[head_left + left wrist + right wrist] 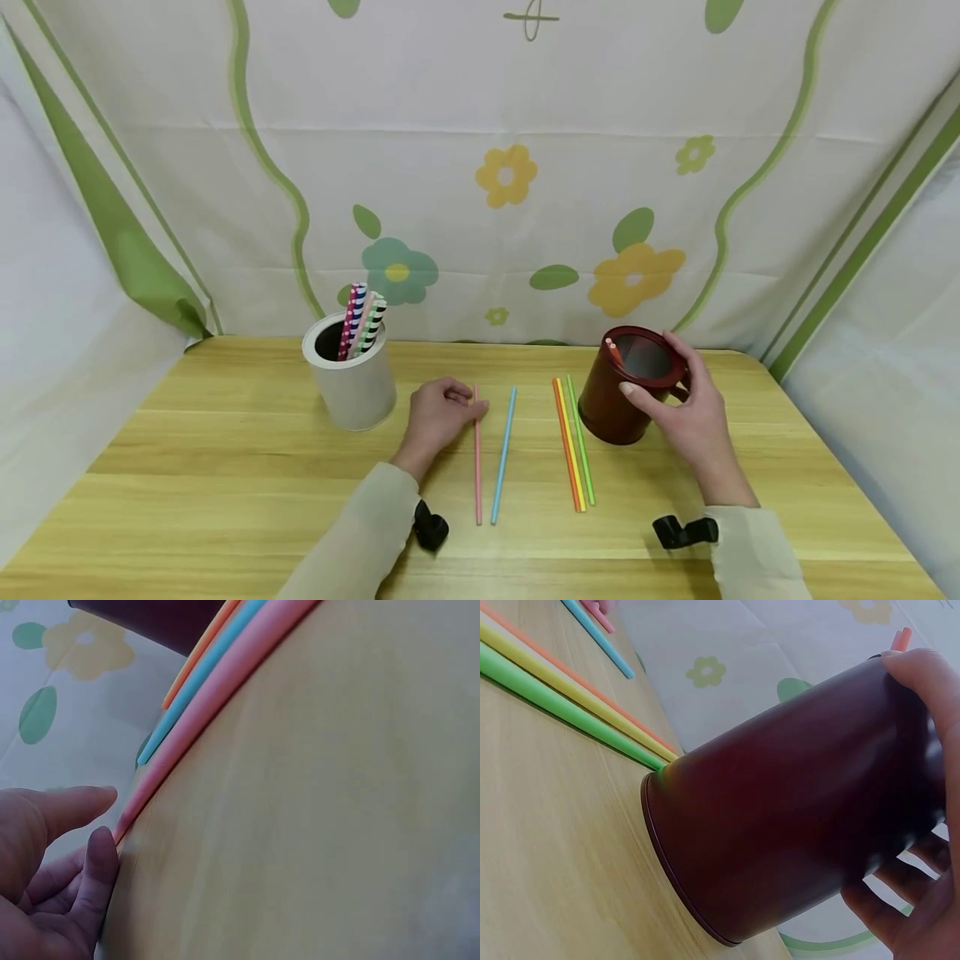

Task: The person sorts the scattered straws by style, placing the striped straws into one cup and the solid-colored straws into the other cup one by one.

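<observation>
My left hand (442, 412) is at the far end of a pink straw (477, 467) lying on the table. In the left wrist view, thumb and forefinger stand apart, with a fingertip at the tip of that straw (225, 679). A blue straw (503, 458) lies just right of it. My right hand (690, 408) grips a dark red mug (615, 400) by its upper part, thumb at the rim and other fingers around the handle side. Short orange-pink straw ends (614, 350) show at the mug's mouth. The right wrist view shows the mug's side (780, 802) closely.
Left of the mug lie an orange straw (566, 446), a yellow straw (572, 450) and a green straw (581, 442). A white canister (356, 396) at the left holds several patterned straws (363, 321). Behind the wooden table (225, 467) hangs a flowered curtain (435, 192).
</observation>
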`<state>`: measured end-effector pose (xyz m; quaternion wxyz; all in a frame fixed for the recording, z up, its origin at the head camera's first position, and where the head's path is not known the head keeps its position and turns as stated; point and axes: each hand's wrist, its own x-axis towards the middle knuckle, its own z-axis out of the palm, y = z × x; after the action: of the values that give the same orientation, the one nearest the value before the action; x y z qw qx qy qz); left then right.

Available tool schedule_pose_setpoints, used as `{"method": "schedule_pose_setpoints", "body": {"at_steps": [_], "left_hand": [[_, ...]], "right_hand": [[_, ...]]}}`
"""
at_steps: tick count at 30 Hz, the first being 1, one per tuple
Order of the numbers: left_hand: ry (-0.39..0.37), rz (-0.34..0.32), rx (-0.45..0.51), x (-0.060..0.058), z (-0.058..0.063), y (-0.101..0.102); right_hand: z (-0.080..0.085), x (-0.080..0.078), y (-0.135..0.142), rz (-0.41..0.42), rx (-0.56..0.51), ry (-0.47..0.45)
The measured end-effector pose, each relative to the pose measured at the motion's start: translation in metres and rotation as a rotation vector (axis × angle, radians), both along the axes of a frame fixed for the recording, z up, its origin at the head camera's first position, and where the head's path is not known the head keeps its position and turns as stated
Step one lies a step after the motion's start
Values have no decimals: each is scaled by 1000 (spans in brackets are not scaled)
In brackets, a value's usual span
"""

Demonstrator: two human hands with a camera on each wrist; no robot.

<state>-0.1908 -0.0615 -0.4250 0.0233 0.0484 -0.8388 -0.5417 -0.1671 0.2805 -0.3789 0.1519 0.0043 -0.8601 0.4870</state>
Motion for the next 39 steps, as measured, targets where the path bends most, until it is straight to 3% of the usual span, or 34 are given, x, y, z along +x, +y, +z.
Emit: {"method": "schedule_pose_setpoints", "body": {"at_steps": [11, 27, 37, 39], "left_hand": [[-26, 36, -120, -6, 6, 9], [-4, 60, -158, -4, 7, 15], [-11, 24, -167, -6, 13, 14], [-3, 3, -180, -11, 7, 14]], "right_hand": [[-1, -2, 2, 14, 1, 6], [0, -1, 2, -2, 1, -7], [0, 0, 1, 2, 9, -7], [0, 0, 1, -1, 8, -5]]}}
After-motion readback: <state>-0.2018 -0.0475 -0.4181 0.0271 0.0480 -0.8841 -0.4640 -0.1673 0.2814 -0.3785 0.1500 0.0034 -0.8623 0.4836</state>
